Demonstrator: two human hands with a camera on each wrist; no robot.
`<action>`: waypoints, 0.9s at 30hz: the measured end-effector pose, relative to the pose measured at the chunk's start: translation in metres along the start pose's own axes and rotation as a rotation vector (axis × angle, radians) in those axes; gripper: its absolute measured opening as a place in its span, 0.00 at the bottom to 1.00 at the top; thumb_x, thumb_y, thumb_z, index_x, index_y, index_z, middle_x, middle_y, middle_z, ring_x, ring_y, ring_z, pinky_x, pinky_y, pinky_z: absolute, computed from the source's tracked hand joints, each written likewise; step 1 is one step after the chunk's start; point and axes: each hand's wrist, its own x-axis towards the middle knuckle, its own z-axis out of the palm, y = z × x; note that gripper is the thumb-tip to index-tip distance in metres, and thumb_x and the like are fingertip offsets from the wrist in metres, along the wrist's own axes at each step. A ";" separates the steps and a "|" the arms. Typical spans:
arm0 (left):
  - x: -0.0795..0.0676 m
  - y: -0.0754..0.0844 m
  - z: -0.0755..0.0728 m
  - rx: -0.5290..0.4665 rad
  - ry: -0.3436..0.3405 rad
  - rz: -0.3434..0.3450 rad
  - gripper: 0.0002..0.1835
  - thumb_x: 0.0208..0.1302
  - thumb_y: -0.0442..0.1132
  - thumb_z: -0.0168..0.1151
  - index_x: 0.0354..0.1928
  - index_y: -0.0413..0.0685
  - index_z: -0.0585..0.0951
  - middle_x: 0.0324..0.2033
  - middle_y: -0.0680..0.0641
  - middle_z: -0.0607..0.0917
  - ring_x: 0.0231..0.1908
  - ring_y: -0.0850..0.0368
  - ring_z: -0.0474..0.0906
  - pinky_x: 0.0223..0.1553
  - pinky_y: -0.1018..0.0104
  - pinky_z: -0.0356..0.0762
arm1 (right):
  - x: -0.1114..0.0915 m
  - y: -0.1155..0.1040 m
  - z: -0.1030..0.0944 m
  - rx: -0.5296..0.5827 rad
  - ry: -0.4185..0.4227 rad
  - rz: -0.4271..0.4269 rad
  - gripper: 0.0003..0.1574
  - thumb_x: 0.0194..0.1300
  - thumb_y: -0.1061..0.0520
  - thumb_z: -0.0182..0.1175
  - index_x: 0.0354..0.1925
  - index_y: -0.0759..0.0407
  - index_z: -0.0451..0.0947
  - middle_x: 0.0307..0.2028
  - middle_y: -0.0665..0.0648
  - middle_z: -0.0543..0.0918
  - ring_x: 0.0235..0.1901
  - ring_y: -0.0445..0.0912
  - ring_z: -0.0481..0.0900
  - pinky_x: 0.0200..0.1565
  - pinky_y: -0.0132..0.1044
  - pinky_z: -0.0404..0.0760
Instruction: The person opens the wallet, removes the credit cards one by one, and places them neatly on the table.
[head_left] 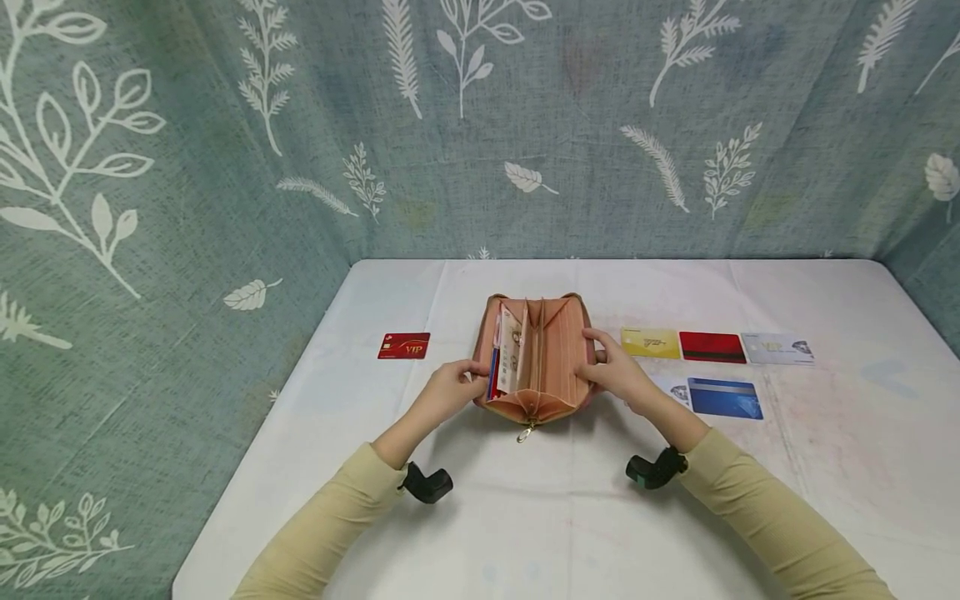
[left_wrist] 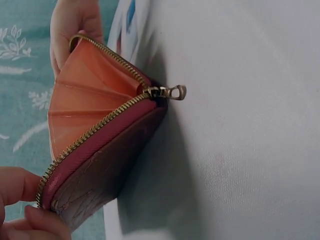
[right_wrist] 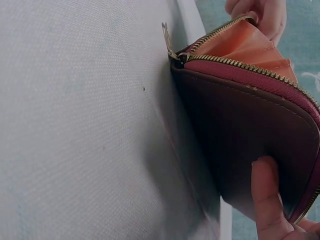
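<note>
An unzipped wallet (head_left: 555,350) with a peach-coloured lining stands spread wide on the white table. Inside its left side, several cards and papers (head_left: 510,350) are tucked. My left hand (head_left: 450,392) pinches the left edge; in the left wrist view, finger and thumb (left_wrist: 45,222) grip the zipper rim. On the opposite side my right hand (head_left: 618,371) holds the right wall, and in the right wrist view one finger (right_wrist: 265,185) presses on the dark outer cover. The brass zipper pull (head_left: 527,433) hangs at the near end.
A red VIP card (head_left: 403,346) lies left of the wallet. To the right lie a gold card (head_left: 649,342), a red card (head_left: 712,347), a silver card (head_left: 777,348) and a blue card (head_left: 725,398). Another pale card (head_left: 678,390) is partly covered by my right wrist.
</note>
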 end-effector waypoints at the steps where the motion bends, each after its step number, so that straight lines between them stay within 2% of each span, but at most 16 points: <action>1: 0.001 0.000 0.000 0.003 0.005 0.001 0.12 0.57 0.38 0.56 0.43 0.43 0.79 0.16 0.51 0.80 0.22 0.53 0.73 0.27 0.68 0.65 | 0.000 -0.001 0.000 0.000 -0.001 -0.001 0.45 0.61 0.60 0.56 0.70 0.56 0.45 0.55 0.72 0.68 0.42 0.50 0.77 0.37 0.37 0.80; 5: 0.002 -0.002 0.001 0.004 0.023 -0.010 0.10 0.56 0.36 0.59 0.41 0.41 0.79 0.17 0.49 0.79 0.23 0.50 0.75 0.24 0.69 0.66 | -0.001 -0.002 0.001 0.014 -0.007 -0.013 0.45 0.61 0.61 0.55 0.70 0.58 0.44 0.56 0.73 0.68 0.42 0.51 0.78 0.37 0.37 0.80; 12: 0.002 -0.003 0.001 0.050 0.036 -0.009 0.11 0.54 0.35 0.60 0.40 0.40 0.78 0.16 0.50 0.74 0.18 0.60 0.65 0.21 0.69 0.62 | -0.001 -0.003 0.002 0.044 -0.020 -0.024 0.45 0.62 0.62 0.55 0.70 0.59 0.43 0.56 0.74 0.67 0.42 0.51 0.78 0.35 0.35 0.79; 18: 0.003 -0.005 -0.002 0.099 0.003 -0.008 0.11 0.52 0.36 0.60 0.38 0.43 0.78 0.19 0.50 0.74 0.21 0.59 0.66 0.23 0.69 0.64 | -0.001 -0.003 0.003 0.062 -0.018 -0.037 0.45 0.61 0.63 0.55 0.70 0.60 0.43 0.56 0.75 0.67 0.41 0.50 0.79 0.34 0.36 0.79; 23: 0.006 -0.006 -0.002 0.087 -0.031 -0.037 0.09 0.51 0.36 0.60 0.37 0.45 0.78 0.23 0.49 0.76 0.24 0.58 0.69 0.25 0.68 0.66 | -0.001 -0.004 0.004 0.068 -0.022 -0.043 0.45 0.61 0.63 0.54 0.70 0.59 0.43 0.56 0.75 0.67 0.41 0.51 0.79 0.34 0.36 0.79; 27: 0.007 -0.007 -0.001 0.086 -0.042 -0.032 0.08 0.51 0.36 0.56 0.35 0.46 0.77 0.26 0.49 0.76 0.27 0.57 0.69 0.27 0.67 0.66 | -0.002 -0.005 0.004 0.074 -0.021 -0.049 0.45 0.61 0.63 0.54 0.70 0.60 0.43 0.56 0.75 0.67 0.40 0.50 0.79 0.34 0.36 0.79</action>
